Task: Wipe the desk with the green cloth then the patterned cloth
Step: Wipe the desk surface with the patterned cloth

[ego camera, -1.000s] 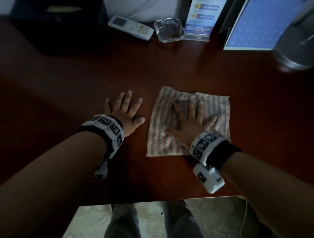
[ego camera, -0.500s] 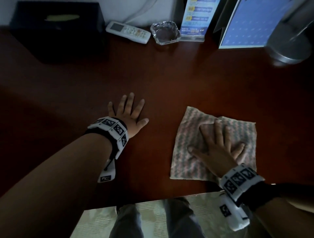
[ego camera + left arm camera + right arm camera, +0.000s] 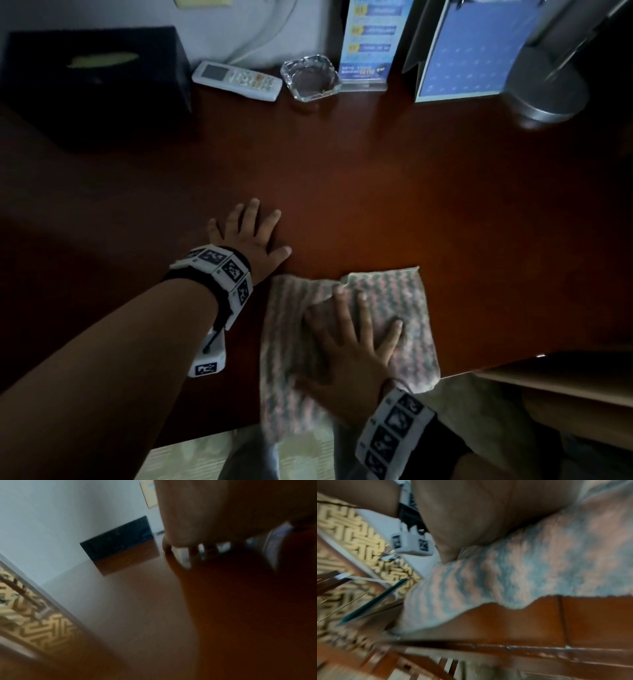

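Note:
The patterned cloth (image 3: 383, 298), striped pink and grey-green, lies at the near edge of the red-brown desk (image 3: 376, 192), and its near left corner hangs over that edge. My right hand (image 3: 352, 342) presses flat on it with fingers spread. In the right wrist view the cloth (image 3: 530, 568) drapes over the desk's front edge under my palm (image 3: 479, 513). My left hand (image 3: 250, 236) rests flat on the bare wood just left of the cloth, fingers straight. The left wrist view shows the left hand (image 3: 231, 513) close up and blurred. No green cloth is in view.
Along the back stand a black tissue box (image 3: 92, 78), a white remote (image 3: 236, 80), a glass ashtray (image 3: 310, 78), a blue sign stand (image 3: 371, 44), a blue calendar (image 3: 476, 51) and a metal lamp base (image 3: 544, 89). Below the desk edge are patterned floor (image 3: 191, 459) and my legs.
My right hand has slid the patterned cloth right, then back left and toward me, so it now overhangs the near edge. The left hand has stayed flat in place.

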The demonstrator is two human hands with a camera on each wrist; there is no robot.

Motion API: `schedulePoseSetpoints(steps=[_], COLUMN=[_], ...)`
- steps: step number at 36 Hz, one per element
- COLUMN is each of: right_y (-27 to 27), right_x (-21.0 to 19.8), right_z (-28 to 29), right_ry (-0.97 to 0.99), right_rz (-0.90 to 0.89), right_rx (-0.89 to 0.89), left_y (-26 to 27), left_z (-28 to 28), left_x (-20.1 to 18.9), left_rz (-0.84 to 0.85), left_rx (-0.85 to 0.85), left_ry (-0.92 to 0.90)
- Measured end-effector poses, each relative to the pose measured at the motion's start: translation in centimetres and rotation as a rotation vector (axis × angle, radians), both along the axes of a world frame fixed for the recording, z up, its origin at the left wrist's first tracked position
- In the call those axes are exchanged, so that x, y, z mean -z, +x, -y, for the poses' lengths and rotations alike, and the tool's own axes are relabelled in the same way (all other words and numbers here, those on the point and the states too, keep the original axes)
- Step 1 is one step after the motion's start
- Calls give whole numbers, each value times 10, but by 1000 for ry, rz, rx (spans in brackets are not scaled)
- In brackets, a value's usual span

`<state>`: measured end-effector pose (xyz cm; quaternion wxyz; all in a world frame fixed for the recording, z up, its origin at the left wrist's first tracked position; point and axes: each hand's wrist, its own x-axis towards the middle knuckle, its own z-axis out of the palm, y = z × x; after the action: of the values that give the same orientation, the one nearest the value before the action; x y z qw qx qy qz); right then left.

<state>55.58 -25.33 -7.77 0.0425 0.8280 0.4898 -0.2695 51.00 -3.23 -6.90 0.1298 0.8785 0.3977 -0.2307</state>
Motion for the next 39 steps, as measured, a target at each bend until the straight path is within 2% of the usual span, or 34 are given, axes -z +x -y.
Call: schedulePoseSetpoints(steps=[4, 7, 9, 12, 16, 21, 28, 33, 39], right_y=[20, 44, 62, 93, 129, 162, 187, 195, 211], right_x=[-3, -2, -3, 1, 0, -2, -7, -11, -8], right_z=[17, 34, 43, 52, 56, 48, 22, -2, -40], right_ry=[-14, -23, -73, -34, -83, -125, -117, -135, -136], right_rz=[19, -3, -27, -15, -21, 2, -32, -34, -26], right_rx=[-174, -221, -186, -127, -39, 57, 110, 98, 100], left_y=[13, 31, 44, 62, 81, 98, 118, 130, 137], left_z=[-4, -9, -13, -15, -15, -10, -8, -5, 1], left_x=[-13, -23, -27, -28, -25, -21, -12, -9, -5], left_rz=[46, 24, 25, 56, 127, 115, 62, 50, -60], left_rx=[-6, -23, -58, -90, -76, -70, -63, -118, -136], left_ry=[78, 146, 156, 166, 163, 96, 31, -53, -44])
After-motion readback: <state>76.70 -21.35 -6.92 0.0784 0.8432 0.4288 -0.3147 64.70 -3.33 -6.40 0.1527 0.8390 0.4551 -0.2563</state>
